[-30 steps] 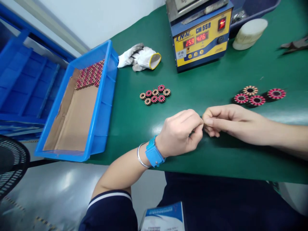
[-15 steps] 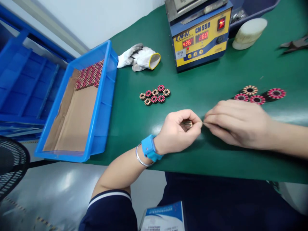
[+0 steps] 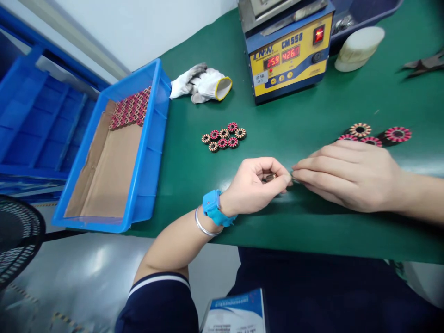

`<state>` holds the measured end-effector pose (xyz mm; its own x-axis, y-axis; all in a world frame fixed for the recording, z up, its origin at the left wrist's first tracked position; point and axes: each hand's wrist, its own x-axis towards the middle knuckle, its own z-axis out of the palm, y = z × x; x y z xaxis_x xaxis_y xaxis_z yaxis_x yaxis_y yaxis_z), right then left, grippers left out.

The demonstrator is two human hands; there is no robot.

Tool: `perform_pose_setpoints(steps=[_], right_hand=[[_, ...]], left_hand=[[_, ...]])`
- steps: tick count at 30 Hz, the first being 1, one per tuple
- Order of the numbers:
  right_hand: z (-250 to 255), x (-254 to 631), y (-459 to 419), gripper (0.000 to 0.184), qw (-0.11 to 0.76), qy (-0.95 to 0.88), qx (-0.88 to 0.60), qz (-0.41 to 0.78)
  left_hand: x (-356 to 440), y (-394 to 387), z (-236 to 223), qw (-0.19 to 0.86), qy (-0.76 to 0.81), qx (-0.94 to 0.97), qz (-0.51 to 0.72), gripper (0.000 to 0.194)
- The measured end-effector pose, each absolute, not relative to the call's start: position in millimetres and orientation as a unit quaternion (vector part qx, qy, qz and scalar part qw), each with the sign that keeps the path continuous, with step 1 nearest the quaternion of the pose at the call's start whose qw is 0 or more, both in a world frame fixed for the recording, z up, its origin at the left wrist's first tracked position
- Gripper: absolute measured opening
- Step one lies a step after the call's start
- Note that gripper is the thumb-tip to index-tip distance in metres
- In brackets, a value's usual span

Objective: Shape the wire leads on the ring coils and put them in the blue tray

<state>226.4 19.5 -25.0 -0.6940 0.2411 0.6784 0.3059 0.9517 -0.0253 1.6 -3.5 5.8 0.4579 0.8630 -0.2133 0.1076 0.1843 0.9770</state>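
My left hand (image 3: 250, 188), with a blue strap at the wrist, is curled around a small copper-wound coil (image 3: 270, 177). Only a bit of copper shows between thumb and forefinger; the rest is hidden by the fingers. My right hand (image 3: 354, 175) has its fingertips pinched together right beside the left fingertips. What they pinch is too small to make out. Just beyond the right hand stand several wound coils with pink or cream toothed ends, such as this pink one (image 3: 398, 134). Another cluster of such coils (image 3: 223, 138) stands beyond my left hand.
A blue bin (image 3: 143, 157) with cardboard and rows of coils is on the left. White gloves (image 3: 208, 84) lie behind the coil cluster. A yellow-fronted heating unit (image 3: 289, 64) with lit red digits stands at the back. Pliers (image 3: 425, 64) and a whitish round block (image 3: 360, 48) are at right.
The coil in my left hand has turned, and less of its copper shows. My right hand has shifted slightly, covering more of the coils behind it. The unit's digits have changed.
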Motion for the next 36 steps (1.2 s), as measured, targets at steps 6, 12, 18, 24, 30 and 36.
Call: perform_pose_setpoints(steps=[6,12,18,24,30,36], right_hand=[[-10.9,210.4,13.9,0.045,0.242,-0.729,-0.336,0.545],[-17.0,217.8,17.9,0.020,0.347,-0.842,-0.296,0.289],[-19.9,223.2,20.7,0.008,0.333,-0.925,-0.153,-0.102],[-17.7,229.0,20.6,0.014,0.379,-0.894,-0.238,0.029],[-27.5,219.6,18.3,0.017,0.387,-0.853,-0.272,0.222],[-28.7,215.1,17.0,0.011,0.383,-0.850,-0.277,0.233]], left_hand=[[3.7,-9.7,-9.6,0.282,0.351,0.801,0.393,0.017],[1.1,-4.0,0.8,0.571,0.429,0.616,0.332,0.018],[2.7,-0.9,6.5,0.677,0.442,0.510,0.294,0.025],[2.2,-0.7,0.6,0.631,0.447,0.537,0.338,0.022],[3.3,1.3,-7.4,0.655,0.432,0.513,0.347,0.022],[0.8,3.1,-20.5,0.652,0.410,0.548,0.327,0.049]])
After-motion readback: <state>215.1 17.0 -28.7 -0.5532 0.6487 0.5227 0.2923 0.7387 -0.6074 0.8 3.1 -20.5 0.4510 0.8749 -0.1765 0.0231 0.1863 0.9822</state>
